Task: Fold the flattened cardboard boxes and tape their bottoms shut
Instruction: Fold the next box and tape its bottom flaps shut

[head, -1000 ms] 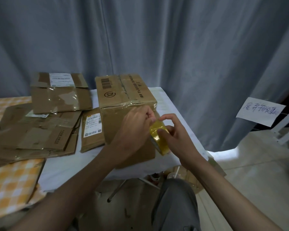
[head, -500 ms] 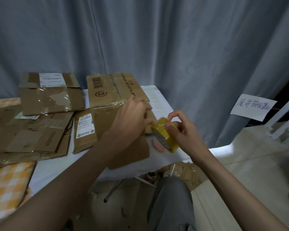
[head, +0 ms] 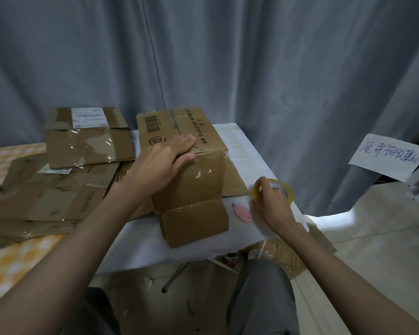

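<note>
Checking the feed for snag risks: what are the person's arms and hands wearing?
Nothing shows on them: both forearms are bare up to the frame edge, no sleeves visible. The left hand and right hand have no gloves, and no watch or ring is visible.

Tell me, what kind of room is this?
Probably a makeshift packing corner in a home or small workshop. A folded cardboard box stands on a cloth-covered table, flattened boxes are stacked beside it, and a grey curtain hangs behind, with a handwritten paper sign nearby.

Upright taped brown box point(head: 189, 180), yellow tape roll point(head: 284, 189)
</note>
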Tool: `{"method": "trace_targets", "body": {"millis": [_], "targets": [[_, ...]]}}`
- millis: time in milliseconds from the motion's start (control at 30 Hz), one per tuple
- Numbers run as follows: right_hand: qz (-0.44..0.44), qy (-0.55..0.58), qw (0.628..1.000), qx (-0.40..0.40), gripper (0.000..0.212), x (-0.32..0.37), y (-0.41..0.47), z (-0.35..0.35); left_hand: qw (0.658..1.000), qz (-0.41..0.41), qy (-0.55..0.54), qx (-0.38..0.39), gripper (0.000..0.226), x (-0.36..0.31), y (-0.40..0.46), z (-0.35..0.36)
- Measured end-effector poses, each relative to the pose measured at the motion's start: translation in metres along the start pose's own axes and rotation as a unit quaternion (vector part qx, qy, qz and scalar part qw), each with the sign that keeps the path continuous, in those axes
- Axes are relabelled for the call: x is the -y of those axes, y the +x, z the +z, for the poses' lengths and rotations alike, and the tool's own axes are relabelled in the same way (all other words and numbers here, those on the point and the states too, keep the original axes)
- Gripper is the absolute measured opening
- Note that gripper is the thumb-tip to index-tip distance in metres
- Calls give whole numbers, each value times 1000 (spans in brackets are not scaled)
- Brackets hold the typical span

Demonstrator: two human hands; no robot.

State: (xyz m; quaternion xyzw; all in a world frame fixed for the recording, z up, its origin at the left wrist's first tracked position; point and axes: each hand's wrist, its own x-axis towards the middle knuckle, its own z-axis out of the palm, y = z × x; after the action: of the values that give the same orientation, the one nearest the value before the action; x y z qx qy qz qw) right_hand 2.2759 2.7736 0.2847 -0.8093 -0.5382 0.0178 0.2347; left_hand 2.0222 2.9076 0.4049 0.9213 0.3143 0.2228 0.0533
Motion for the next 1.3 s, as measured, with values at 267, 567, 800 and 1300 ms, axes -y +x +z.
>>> {"method": "trace_targets", "body": {"millis": [267,567,800,1300], "targets": [[-109,122,977,-133,13,63,45,-41,998,23,15,-53,65,15,-5,20],[-242,127,960,-58,27,139,69,-38,987,-24,-119,-108,35,19,-4,13],[-274,35,958,-75,37,136,64,-29,995,-50,-19,90,49,61,55,-1],[-157,57,976,-139,30,142,44,-34,971,-157,55,173,68,104,145,28]]}}
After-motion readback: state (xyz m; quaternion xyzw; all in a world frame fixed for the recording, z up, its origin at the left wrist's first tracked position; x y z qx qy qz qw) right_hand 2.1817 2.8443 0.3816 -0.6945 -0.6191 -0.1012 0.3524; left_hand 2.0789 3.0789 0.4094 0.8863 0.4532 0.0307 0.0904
